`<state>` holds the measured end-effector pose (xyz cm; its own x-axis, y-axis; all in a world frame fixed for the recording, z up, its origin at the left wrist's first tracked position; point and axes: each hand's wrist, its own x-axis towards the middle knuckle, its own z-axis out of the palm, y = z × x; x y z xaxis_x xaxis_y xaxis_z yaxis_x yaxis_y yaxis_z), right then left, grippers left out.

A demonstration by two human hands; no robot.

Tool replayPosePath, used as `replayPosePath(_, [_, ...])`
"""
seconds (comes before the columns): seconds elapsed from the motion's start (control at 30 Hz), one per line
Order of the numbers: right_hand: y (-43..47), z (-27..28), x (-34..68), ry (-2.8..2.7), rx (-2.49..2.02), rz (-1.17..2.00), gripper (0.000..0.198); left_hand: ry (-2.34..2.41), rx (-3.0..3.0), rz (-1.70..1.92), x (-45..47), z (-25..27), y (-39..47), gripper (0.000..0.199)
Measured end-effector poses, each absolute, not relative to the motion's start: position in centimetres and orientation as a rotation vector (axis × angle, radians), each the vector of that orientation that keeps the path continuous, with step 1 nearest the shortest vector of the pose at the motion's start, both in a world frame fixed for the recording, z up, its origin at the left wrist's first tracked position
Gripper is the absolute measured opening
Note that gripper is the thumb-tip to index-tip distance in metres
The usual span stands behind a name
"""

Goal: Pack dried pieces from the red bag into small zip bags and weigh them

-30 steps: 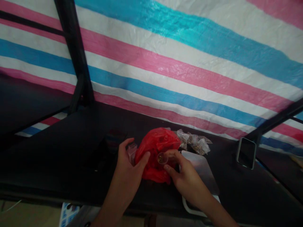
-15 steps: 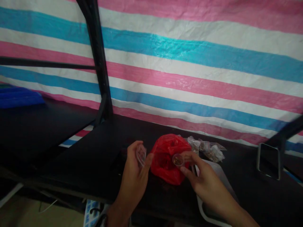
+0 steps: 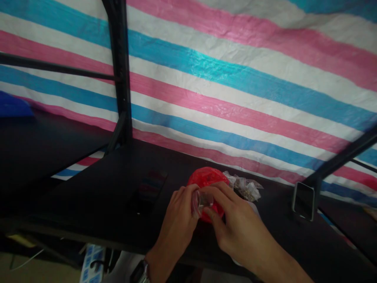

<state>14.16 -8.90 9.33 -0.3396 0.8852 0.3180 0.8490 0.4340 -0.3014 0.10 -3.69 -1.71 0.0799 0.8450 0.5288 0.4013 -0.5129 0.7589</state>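
My left hand (image 3: 179,214) grips a small clear plastic bag (image 3: 194,204) by its sides, with the mouth turned right. In the fingers of my right hand (image 3: 235,218) is a small clear plastic cup (image 3: 206,199), tipped sideways against the bag's mouth. Whether its rim is inside the bag, I cannot tell. Both hands are over a red plastic bag (image 3: 206,175), which they partly cover. Several small clear bags with brownish contents (image 3: 247,189) lie behind my right hand. A pale tray (image 3: 255,208) is mostly hidden under that hand and forearm.
A phone-like device (image 3: 304,200) leans upright at the right of the black tabletop (image 3: 118,196). Left of my hands lies a dark glossy flat panel (image 3: 151,186). A black metal post (image 3: 120,78) rises at the back left, before a striped sheet (image 3: 206,82).
My right hand has moved left with the cup and tilted it to the small bag in my left hand. Both hands are now together. The view has shifted and rotated slightly.
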Motion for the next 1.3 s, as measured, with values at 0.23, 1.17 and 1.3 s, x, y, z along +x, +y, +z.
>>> replayPosePath(0.23, [-7.6,10.3,14.0,-2.581,-1.464,-0.146,0.065,1.179,1.872,1.361,0.5,-2.0,-3.7,0.038])
replayPosePath(1.17, [-10.4,6.7,17.7,-1.350,-1.325,0.648,0.028,0.729,1.642,1.397,2.7,0.4,-7.5,0.048])
replayPosePath(1.3, [-11.3,6.9,21.5,-1.225,-1.356,0.693,0.043,0.752,1.410,1.325,5.7,0.7,-7.1,0.028])
